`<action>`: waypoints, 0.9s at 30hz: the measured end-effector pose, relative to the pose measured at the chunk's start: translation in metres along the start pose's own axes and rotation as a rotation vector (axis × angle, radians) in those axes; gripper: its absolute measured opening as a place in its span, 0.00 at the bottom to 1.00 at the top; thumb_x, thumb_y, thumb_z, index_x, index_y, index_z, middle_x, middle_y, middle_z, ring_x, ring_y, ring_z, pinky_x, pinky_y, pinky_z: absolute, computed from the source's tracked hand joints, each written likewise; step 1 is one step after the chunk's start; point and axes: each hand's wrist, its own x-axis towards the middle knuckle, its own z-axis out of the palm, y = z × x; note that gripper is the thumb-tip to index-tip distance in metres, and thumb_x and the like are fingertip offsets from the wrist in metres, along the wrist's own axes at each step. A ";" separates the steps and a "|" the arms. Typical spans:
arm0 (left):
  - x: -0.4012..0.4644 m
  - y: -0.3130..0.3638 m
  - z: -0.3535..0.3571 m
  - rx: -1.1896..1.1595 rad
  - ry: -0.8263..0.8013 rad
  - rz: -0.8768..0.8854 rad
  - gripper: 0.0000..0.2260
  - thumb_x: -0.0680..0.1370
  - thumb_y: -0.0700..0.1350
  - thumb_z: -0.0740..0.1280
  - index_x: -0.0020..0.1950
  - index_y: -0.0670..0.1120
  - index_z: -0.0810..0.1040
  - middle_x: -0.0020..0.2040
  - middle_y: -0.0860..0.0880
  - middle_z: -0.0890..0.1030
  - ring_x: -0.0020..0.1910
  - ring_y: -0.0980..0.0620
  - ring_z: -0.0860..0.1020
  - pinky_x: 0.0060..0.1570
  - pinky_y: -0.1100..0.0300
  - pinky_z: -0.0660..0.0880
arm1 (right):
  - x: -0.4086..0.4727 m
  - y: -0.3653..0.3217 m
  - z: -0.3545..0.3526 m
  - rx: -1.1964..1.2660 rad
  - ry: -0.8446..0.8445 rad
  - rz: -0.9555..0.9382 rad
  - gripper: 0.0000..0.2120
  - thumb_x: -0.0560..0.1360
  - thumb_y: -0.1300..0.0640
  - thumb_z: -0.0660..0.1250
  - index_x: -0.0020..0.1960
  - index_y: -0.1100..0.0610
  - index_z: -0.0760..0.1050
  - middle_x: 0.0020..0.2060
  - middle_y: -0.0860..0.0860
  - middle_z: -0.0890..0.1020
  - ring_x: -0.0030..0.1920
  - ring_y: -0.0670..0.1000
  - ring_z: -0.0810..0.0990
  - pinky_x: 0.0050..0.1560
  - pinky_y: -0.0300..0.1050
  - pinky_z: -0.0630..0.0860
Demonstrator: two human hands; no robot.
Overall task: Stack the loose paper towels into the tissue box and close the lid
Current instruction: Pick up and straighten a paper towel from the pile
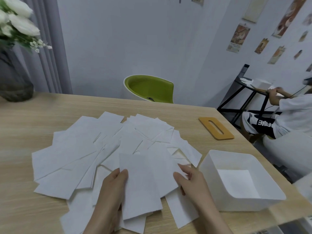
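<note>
Both hands, left (111,188) and right (192,181), pinch one towel (140,184) atop the loose towels (81,149) fanned across the desk (33,115), box (211,169) at 3 o'clock, lid (216,128) at 1 o'clock.

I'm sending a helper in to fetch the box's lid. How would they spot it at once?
Start at the light wooden table and go to its far right edge, beyond the open white tissue box. The lid lies flat there by itself. It is the only tan wooden piece, a thin rounded rectangle with a long slot, apart from the white paper towels.
</note>
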 end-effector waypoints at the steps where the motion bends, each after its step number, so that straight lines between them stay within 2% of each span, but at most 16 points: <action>1: 0.000 0.000 0.000 0.001 0.004 -0.005 0.10 0.81 0.43 0.61 0.47 0.46 0.81 0.38 0.45 0.86 0.42 0.41 0.83 0.44 0.48 0.78 | 0.000 0.000 0.000 0.028 0.001 0.022 0.13 0.75 0.63 0.65 0.50 0.47 0.80 0.28 0.36 0.79 0.27 0.34 0.74 0.29 0.29 0.68; 3: 0.000 0.000 0.001 0.001 0.002 -0.018 0.09 0.81 0.43 0.61 0.48 0.47 0.81 0.40 0.45 0.86 0.43 0.40 0.83 0.45 0.46 0.78 | 0.001 0.002 0.000 0.031 0.027 0.048 0.10 0.75 0.61 0.66 0.51 0.47 0.78 0.24 0.35 0.77 0.27 0.33 0.74 0.30 0.26 0.67; 5: -0.001 0.000 0.002 0.007 0.003 -0.014 0.08 0.80 0.43 0.62 0.50 0.47 0.81 0.41 0.45 0.86 0.43 0.41 0.84 0.41 0.49 0.79 | 0.004 0.005 0.001 -0.026 0.060 0.054 0.08 0.76 0.60 0.66 0.48 0.48 0.79 0.23 0.36 0.77 0.27 0.34 0.74 0.32 0.28 0.67; 7: -0.001 0.000 0.002 0.014 0.013 -0.002 0.08 0.79 0.41 0.62 0.51 0.47 0.81 0.41 0.45 0.86 0.42 0.41 0.84 0.39 0.51 0.79 | 0.004 0.005 0.002 -0.084 0.087 0.044 0.08 0.76 0.61 0.65 0.48 0.52 0.82 0.30 0.39 0.81 0.31 0.36 0.75 0.36 0.31 0.69; 9: -0.001 0.001 0.002 0.012 0.020 -0.001 0.10 0.79 0.39 0.61 0.50 0.47 0.82 0.41 0.45 0.86 0.43 0.40 0.84 0.45 0.44 0.80 | 0.004 0.007 0.002 -0.089 0.125 0.049 0.10 0.77 0.60 0.65 0.54 0.56 0.82 0.41 0.44 0.84 0.39 0.39 0.78 0.43 0.35 0.72; 10: -0.001 0.001 0.002 0.010 0.025 -0.004 0.10 0.80 0.38 0.61 0.49 0.46 0.82 0.40 0.45 0.86 0.43 0.39 0.84 0.48 0.41 0.80 | 0.004 0.007 0.001 -0.065 0.145 0.046 0.10 0.77 0.60 0.65 0.55 0.56 0.82 0.43 0.46 0.84 0.39 0.39 0.78 0.43 0.36 0.72; 13: 0.000 0.001 0.001 -0.005 0.042 -0.013 0.10 0.80 0.39 0.61 0.48 0.46 0.82 0.39 0.45 0.86 0.42 0.40 0.84 0.49 0.42 0.79 | 0.003 0.005 0.000 0.096 0.210 0.057 0.08 0.78 0.61 0.64 0.50 0.54 0.82 0.29 0.42 0.81 0.27 0.37 0.74 0.30 0.30 0.68; 16: 0.001 0.000 0.001 -0.022 0.047 -0.016 0.10 0.81 0.41 0.61 0.48 0.45 0.82 0.40 0.45 0.86 0.43 0.40 0.84 0.50 0.41 0.79 | -0.002 -0.001 0.000 0.321 0.248 0.139 0.08 0.79 0.61 0.63 0.46 0.52 0.79 0.21 0.44 0.75 0.18 0.43 0.65 0.19 0.34 0.61; 20: 0.004 -0.001 0.003 -0.019 0.045 -0.007 0.10 0.81 0.41 0.61 0.48 0.44 0.82 0.42 0.43 0.86 0.45 0.40 0.83 0.53 0.39 0.78 | -0.011 -0.005 0.009 0.410 0.147 0.210 0.06 0.80 0.61 0.62 0.49 0.56 0.77 0.20 0.47 0.73 0.17 0.44 0.62 0.19 0.31 0.57; 23: 0.004 -0.002 0.005 0.003 0.032 0.012 0.11 0.81 0.40 0.60 0.48 0.44 0.83 0.43 0.44 0.86 0.45 0.41 0.84 0.52 0.42 0.78 | -0.018 -0.003 0.020 0.415 0.050 0.240 0.05 0.79 0.60 0.63 0.52 0.57 0.78 0.22 0.49 0.73 0.18 0.45 0.63 0.20 0.32 0.57; 27: 0.004 -0.002 0.006 0.001 0.026 0.018 0.11 0.81 0.40 0.60 0.50 0.44 0.83 0.44 0.45 0.86 0.47 0.42 0.84 0.53 0.42 0.79 | -0.024 0.001 0.026 0.393 0.010 0.253 0.06 0.78 0.59 0.65 0.52 0.58 0.78 0.20 0.51 0.70 0.19 0.46 0.64 0.21 0.33 0.59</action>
